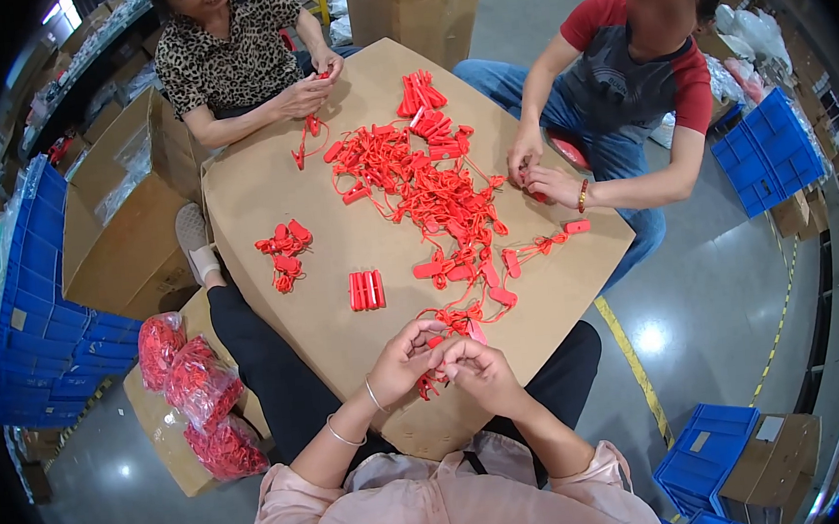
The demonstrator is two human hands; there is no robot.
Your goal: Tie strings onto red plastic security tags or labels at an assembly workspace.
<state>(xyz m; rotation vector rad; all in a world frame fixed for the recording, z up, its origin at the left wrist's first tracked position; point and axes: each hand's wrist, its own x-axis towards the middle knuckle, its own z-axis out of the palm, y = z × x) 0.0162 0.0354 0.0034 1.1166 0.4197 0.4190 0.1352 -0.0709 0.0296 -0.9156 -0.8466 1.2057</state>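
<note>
At six o'clock in the head view, both hands meeting over the near edge of the cardboard desk (266, 190): left hand (400, 360) and right hand (477, 364) pinched together, each grip narrow, closed on one small red tag (434, 357) with its cord hanging just below the fingers. Hard to tell which hand bears the tag's body and which its cord. Just beyond the hands, toward twelve o'clock, a loose spill of the same red tags (433, 187) spread across the middle of the desk. At eleven o'clock from the hands, a neat row of tags (367, 290) lying side by side; farther toward ten o'clock, a small tied bunch (284, 253). Across the desk at eleven and one o'clock, two other people, each with hands on red tags of their own. At eight o'clock on a box beside the desk, clear bags of red tags (199, 402). Blue crates (40, 321) at nine o'clock, well apart.

Best done, by judgement, with fingertips kept close to the tag, cord held taut and clear of the pile, wrists resting near the desk edge for steadiness.
</note>
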